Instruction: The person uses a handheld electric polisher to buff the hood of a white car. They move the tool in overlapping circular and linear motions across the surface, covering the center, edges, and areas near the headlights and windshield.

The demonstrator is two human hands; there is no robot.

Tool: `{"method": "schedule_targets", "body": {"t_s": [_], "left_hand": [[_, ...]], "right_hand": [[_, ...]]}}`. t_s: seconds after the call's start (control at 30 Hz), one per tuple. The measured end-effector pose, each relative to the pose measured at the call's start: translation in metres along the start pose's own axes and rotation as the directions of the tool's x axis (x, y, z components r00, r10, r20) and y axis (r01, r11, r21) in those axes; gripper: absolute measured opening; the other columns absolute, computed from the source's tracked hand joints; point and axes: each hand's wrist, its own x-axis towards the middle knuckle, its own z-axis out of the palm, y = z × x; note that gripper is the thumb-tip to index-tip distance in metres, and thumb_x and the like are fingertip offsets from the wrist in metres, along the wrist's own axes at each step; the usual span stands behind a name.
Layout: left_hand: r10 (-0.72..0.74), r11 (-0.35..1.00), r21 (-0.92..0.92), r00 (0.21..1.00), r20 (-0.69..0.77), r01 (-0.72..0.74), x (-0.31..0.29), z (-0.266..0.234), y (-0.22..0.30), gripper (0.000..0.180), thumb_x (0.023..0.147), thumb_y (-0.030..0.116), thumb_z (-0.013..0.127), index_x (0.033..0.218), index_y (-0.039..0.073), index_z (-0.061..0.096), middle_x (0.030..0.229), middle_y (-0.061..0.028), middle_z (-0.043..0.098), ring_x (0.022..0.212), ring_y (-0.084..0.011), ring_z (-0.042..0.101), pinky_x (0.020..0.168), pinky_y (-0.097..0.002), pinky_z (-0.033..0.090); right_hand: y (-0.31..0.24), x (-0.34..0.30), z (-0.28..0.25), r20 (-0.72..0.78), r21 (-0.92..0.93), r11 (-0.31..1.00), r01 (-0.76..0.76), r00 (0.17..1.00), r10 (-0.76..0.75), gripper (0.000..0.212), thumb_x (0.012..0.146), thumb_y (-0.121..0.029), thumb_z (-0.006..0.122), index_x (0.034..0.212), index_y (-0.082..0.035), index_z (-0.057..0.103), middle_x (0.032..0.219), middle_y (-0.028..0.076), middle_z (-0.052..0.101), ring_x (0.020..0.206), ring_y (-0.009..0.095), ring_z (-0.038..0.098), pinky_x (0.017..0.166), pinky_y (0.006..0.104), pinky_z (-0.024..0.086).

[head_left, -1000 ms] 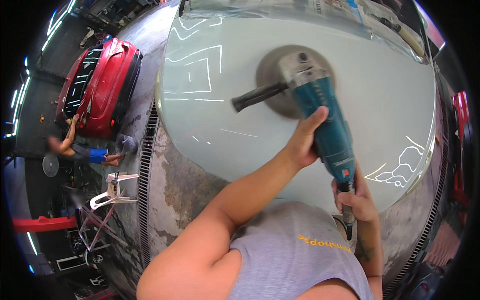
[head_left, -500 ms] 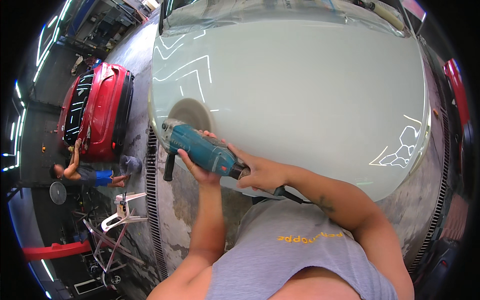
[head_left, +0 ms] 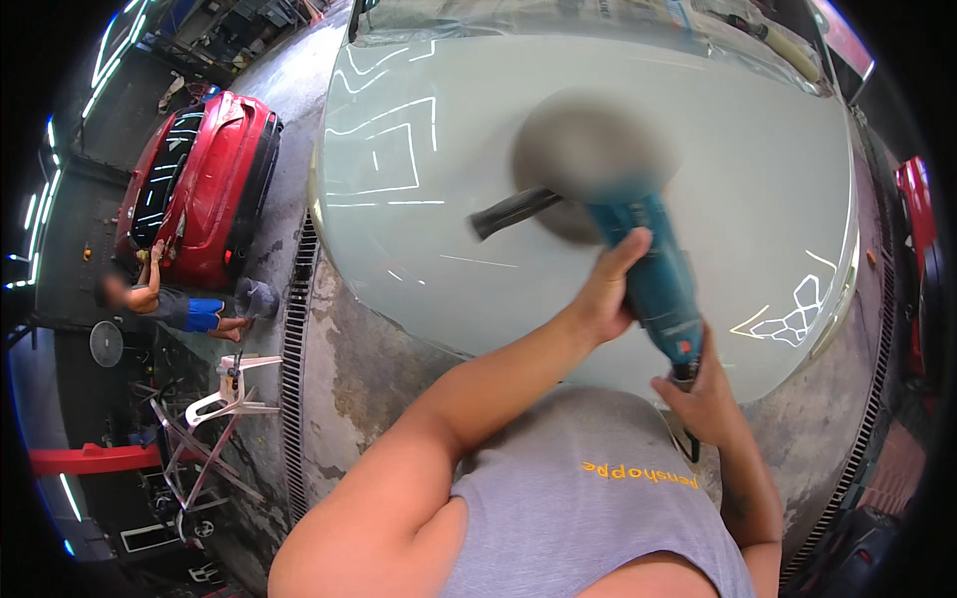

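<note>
A teal rotary polisher is held between my two hands over a pale, glossy car hood. Its round grey pad is smeared by motion and lies on or just above the hood's middle. A black side handle juts from the tool's head to the left, with no hand on it. My left hand wraps around the middle of the body, thumb on top. Around the rear end, by the cord, my right hand is closed.
Clear plastic sheeting covers the windshield beyond the hood. At the left stand a red car, a person reaching to it, a fan and a white plastic chair. A floor grating runs left of the hood.
The polisher has swung from the hood's left edge to its middle, and its head now points away from me. Both my hands have travelled right with it, still gripping.
</note>
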Motion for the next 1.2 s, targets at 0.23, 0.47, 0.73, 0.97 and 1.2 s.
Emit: {"method": "schedule_targets", "body": {"t_s": [0.23, 0.47, 0.73, 0.97, 1.2], "left_hand": [[-0.046, 0.181, 0.968, 0.984, -0.17, 0.175, -0.028, 0.059, 0.003, 0.072, 0.088, 0.056, 0.089, 0.135, 0.007, 0.065, 0.119, -0.0104, 0.07, 0.108, -0.0211, 0.068, 0.095, -0.0396, 0.054], [0.567, -0.729, 0.623, 0.759, 0.319, 0.283, -0.104, 0.006, 0.1, 0.041, 0.086, 0.03, 0.088, 0.12, 0.011, 0.076, 0.094, -0.0128, 0.076, 0.093, -0.0383, 0.073, 0.084, -0.05, 0.055], [0.651, -0.222, 0.78, 0.685, -0.328, 0.585, -0.219, -0.115, 0.15, 0.034, 0.097, 0.024, 0.078, 0.121, 0.001, 0.071, 0.102, -0.0248, 0.078, 0.093, -0.0468, 0.074, 0.087, -0.0509, 0.057], [0.688, -0.289, 0.834, 0.708, -0.159, 0.469, -0.286, -0.265, 0.254, 0.021, 0.096, 0.009, 0.077, 0.114, -0.001, 0.074, 0.097, -0.0227, 0.078, 0.088, -0.0378, 0.076, 0.08, -0.0424, 0.056], [0.494, -0.41, 0.824, 0.855, -0.159, 0.391, -0.215, -0.168, 0.219, 0.029, 0.1, 0.016, 0.072, 0.127, 0.005, 0.071, 0.101, -0.0249, 0.078, 0.095, -0.0441, 0.076, 0.082, -0.049, 0.059]], "right_hand": [[0.023, -0.056, -0.043, -0.178, 0.189, 0.967, -0.173, 0.962, 0.207, 0.1, 0.085, 0.005, 0.075, 0.169, -0.005, 0.023, 0.092, 0.003, 0.061, 0.072, 0.009, 0.061, 0.059, 0.0269, 0.052], [0.008, -0.033, -0.003, 0.065, 0.082, 0.993, -0.09, 0.994, 0.085, 0.112, 0.083, 0.004, 0.078, 0.175, -0.011, 0.017, 0.147, 0.021, 0.061, 0.136, 0.032, 0.062, 0.119, 0.0423, 0.044], [-0.036, 0.052, 0.088, 0.441, -0.168, 0.979, 0.113, 0.897, -0.028, 0.109, 0.091, -0.014, 0.077, 0.176, -0.011, 0.008, 0.095, 0.031, 0.074, 0.092, 0.051, 0.072, 0.088, 0.0522, 0.056], [-0.085, 0.116, 0.225, 0.514, -0.164, 0.972, 0.169, 0.855, -0.062, 0.104, 0.095, -0.023, 0.075, 0.175, -0.011, 0.009, 0.105, 0.028, 0.075, 0.101, 0.048, 0.073, 0.092, 0.0558, 0.056], [-0.058, 0.042, 0.17, 0.255, -0.274, 0.962, -0.017, 0.963, 0.09, 0.106, 0.092, -0.023, 0.078, 0.175, -0.014, 0.013, 0.12, 0.031, 0.074, 0.11, 0.052, 0.07, 0.097, 0.0553, 0.056]]}}
